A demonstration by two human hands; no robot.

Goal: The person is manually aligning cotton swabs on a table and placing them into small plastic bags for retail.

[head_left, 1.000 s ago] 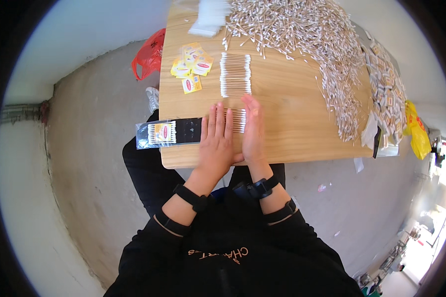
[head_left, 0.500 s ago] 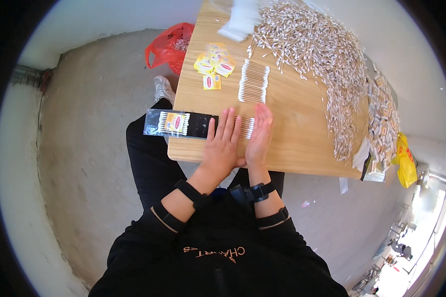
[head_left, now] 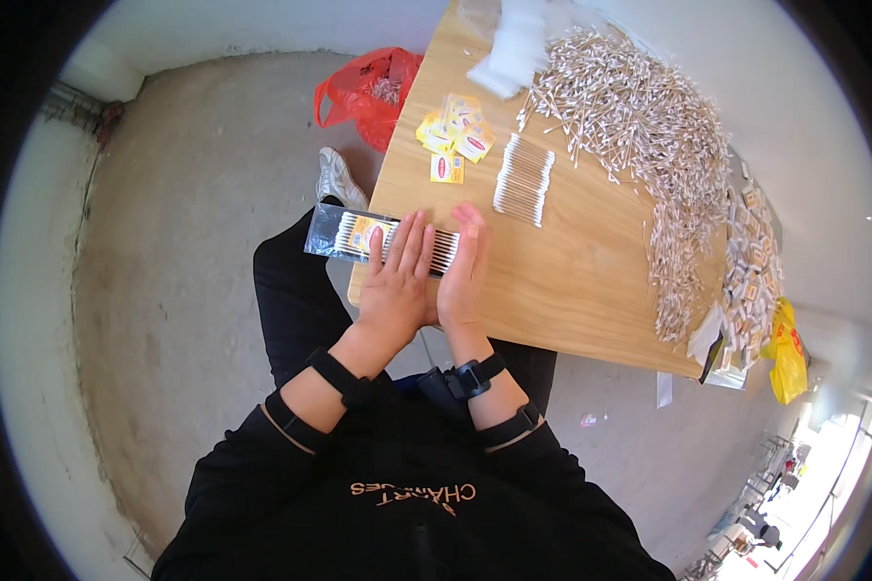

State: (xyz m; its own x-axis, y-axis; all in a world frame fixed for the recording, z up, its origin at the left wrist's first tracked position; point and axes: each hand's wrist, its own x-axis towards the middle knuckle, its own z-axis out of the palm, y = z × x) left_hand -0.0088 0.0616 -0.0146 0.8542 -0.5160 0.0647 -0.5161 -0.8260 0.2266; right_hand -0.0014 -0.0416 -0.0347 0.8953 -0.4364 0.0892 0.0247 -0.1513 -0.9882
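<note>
My left hand (head_left: 397,283) lies flat, fingers stretched out, over a row of cotton swabs (head_left: 445,251) on a black strip. Against the right ends of that row stands my right hand (head_left: 463,276) on its edge, fingers straight and nothing gripped. Left of my fingers a clear plastic bag (head_left: 322,229) lies around the strip's end and reaches past the table edge. Inside it are swabs with a yellow card (head_left: 366,232) on top. My left hand covers the middle of the strip.
A second neat swab row (head_left: 523,179) lies on the wooden table (head_left: 572,281), beside loose yellow cards (head_left: 447,168). Clear bags (head_left: 513,48) and a large swab heap (head_left: 639,107) are farther back. Small packs (head_left: 751,266) and a yellow bag (head_left: 788,353) are right; a red bag (head_left: 373,102) is left.
Both hands have moved left together, and the swab row is now over the black strip, up against the bagged swabs. The whole view has shifted slightly.
</note>
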